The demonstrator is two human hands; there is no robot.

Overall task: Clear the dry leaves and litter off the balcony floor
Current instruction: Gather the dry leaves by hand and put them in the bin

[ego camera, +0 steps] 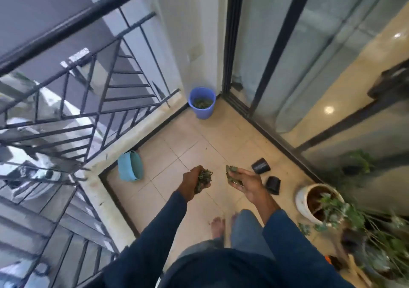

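Left hand (195, 178) clenches leaves (204, 176), right hand (245, 182) cradles more on near-flat fingers; carry level to blue bucket (202, 111), upper centre.

Floor tiles (190, 146) look like smooth beige ceramic with a soft satin sheen. The railing (73, 24) is dark painted metal, pretty matt, and the glass door (298, 55) is shiny and reflective in a dark metal frame. The purple bucket (202, 111) and teal tub (124, 168) are smooth plastic, the black pot (261, 165) and second black pot (272, 184) look like thin matt plastic, the white planter (301, 199) seems glossy glazed ceramic, the dry leaves (204, 177) are crinkly and dull, and the sleeves (163, 225) are matt navy cloth above faded denim jeans (245, 228).
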